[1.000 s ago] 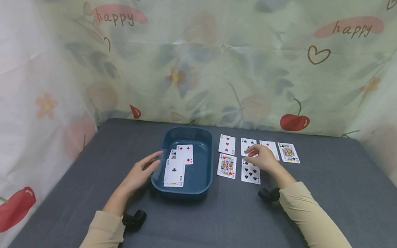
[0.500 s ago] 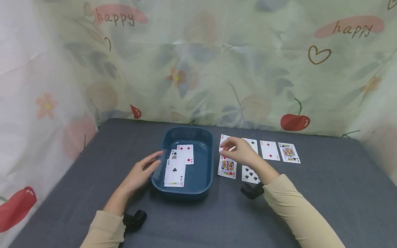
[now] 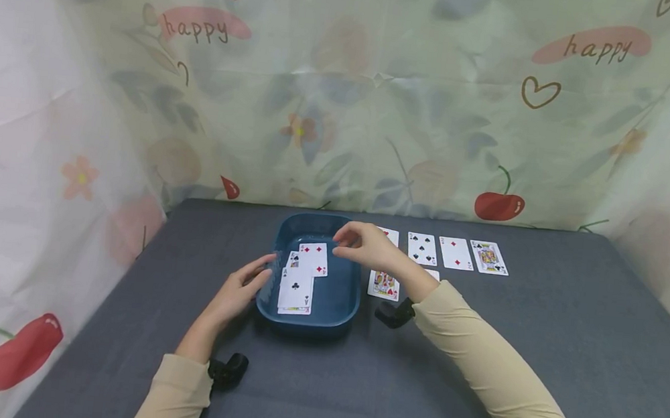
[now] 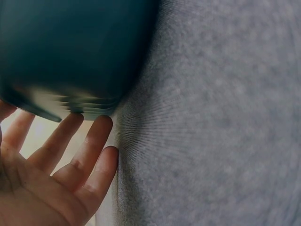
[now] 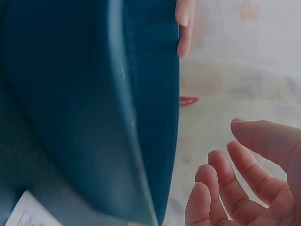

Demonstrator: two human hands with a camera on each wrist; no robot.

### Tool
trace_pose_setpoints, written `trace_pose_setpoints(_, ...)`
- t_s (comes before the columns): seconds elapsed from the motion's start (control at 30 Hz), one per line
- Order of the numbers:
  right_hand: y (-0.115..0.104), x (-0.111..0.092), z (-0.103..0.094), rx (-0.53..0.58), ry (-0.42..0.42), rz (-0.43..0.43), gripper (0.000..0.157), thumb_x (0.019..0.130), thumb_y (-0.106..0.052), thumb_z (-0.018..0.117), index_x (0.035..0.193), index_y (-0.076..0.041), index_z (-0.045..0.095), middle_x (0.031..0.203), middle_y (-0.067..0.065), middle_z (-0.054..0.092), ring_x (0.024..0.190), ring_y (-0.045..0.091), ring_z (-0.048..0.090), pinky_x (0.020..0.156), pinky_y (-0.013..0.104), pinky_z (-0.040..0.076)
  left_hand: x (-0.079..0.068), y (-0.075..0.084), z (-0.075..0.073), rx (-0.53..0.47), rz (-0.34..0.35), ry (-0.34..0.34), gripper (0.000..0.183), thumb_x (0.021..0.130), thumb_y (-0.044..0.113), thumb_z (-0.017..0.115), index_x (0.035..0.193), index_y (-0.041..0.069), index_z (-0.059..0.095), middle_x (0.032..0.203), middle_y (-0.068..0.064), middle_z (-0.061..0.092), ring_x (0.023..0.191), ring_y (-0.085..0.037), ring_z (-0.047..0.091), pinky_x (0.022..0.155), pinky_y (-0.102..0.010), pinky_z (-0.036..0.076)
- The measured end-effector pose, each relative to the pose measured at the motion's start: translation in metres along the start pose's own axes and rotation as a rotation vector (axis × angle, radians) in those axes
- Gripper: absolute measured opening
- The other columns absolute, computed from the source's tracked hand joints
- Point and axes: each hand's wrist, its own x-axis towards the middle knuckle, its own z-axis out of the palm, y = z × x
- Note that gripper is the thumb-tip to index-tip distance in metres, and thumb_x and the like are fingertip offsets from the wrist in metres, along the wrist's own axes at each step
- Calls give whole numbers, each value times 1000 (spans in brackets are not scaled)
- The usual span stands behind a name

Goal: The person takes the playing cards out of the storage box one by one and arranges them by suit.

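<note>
Tray (image 3: 356, 298), left: my left hand (image 3: 236, 292) blocks.
Tray, right: room beside the cards (image 3: 295, 291).
Near tabletop (image 3: 317, 396): I can pass.

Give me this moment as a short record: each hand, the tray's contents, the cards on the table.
left hand: at the blue tray, on its left side, holding nothing
right hand: above the tray's right rim, thumb apart from fingers, holding nothing
in tray: ace of clubs, overlapping another card; also a diamond card
table, far row: heart number card (partly hidden), spade card, two of diamonds, rightmost face card
table, near row: heart face card, mostly hidden card
</note>
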Motion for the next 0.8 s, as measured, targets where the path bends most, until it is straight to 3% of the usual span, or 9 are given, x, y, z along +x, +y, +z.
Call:
trace_pose_setpoints(0.43,-23,25,24,-7,-48,-40,25,85,-16,66,106,-2,63,97,10,66,89,19,61,80,28,52,1,1,-1,-1,-5,-8,44,98,38,44,141,32,37,150,-12,34,136,-35,36,104,-58,35)
trace_pose_setpoints(0.8,-22,49,44,-23,-86,45,27,86,-18,66,108,-4,64,96,9,65,88,19,59,72,21,47,1,0,-2,-6,0,-15,45,98,39,43,142,32,37,149,-13,35,135,-35,37,103,-57,37)
